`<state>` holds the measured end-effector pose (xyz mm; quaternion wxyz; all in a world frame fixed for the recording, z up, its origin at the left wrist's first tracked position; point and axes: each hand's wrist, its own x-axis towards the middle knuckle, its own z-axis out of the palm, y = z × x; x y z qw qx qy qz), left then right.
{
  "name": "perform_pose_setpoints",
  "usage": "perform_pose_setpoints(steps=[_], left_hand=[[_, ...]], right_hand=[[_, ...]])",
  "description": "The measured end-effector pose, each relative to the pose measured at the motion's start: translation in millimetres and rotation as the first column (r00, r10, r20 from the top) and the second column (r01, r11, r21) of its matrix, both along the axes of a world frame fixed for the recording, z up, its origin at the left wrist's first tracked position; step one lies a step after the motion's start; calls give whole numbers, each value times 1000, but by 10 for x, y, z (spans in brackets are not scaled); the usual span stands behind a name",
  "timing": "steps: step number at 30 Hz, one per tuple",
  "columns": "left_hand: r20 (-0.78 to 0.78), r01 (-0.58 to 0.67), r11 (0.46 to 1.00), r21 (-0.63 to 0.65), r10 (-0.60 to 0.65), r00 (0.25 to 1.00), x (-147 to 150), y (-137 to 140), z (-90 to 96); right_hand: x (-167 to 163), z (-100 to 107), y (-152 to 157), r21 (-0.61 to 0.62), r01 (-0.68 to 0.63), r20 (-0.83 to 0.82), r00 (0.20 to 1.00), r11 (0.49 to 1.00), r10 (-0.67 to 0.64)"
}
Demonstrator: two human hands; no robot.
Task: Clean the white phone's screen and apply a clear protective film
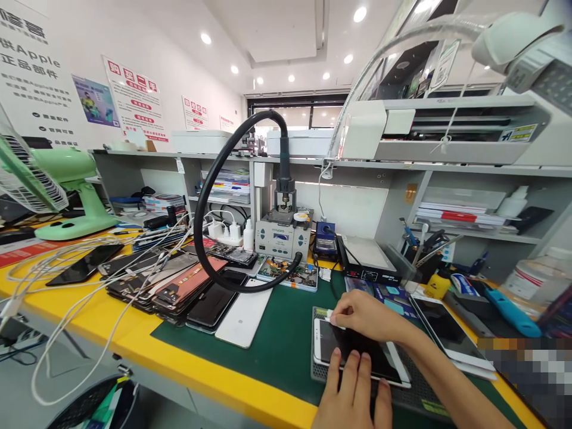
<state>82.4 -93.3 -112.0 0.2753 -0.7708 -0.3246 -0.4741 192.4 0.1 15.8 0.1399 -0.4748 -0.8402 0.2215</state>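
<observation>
A white-framed tablet (357, 341) with a black screen lies flat on a dark grey perforated pad (318, 372). My left hand (353, 393) comes in from the bottom, its fingers spread and stretched out over the tablet's near edge. Reaching across from the right, my right hand (361, 313) has thumb and fingers pinched together at the tablet's upper left corner. A small white bit shows beside those fingertips; whatever they grip is hidden. Right of the pad rests another white-framed tablet (447, 328).
Stacked phone parts (179, 289) and a white phone (243, 316) lie left on the green mat (281, 333). Behind stands a hot air station (281, 235) with its looping black hose (201, 208). A lamp (513, 47) overhangs the right side. White cables (67, 322) droop over the left edge.
</observation>
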Motion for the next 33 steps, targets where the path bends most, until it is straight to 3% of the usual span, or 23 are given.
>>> perform_pose_setpoints(steps=[4, 6, 10, 14, 24, 33], left_hand=[[114, -82, 996, -23, 85, 990, 120, 48, -208], [123, -60, 998, -31, 63, 990, 140, 61, -244], [143, 15, 999, 48, -22, 989, 69, 58, -168], [50, 41, 999, 5, -41, 998, -19, 44, -102], [103, 67, 998, 6, -67, 992, 2, 73, -160], [-128, 24, 984, -174, -47, 991, -155, -6, -142]], right_hand=[[117, 34, -15, -40, 6, 16, 1000, 999, -6], [175, 51, -24, -56, 13, 24, 1000, 998, -12], [296, 57, -33, -67, 36, 43, 999, 997, -33], [443, 44, -70, -63, 71, 53, 996, 995, -68], [798, 48, -284, -52, 152, 30, 988, 987, -151], [946, 47, -354, -67, 188, 13, 982, 980, -187]])
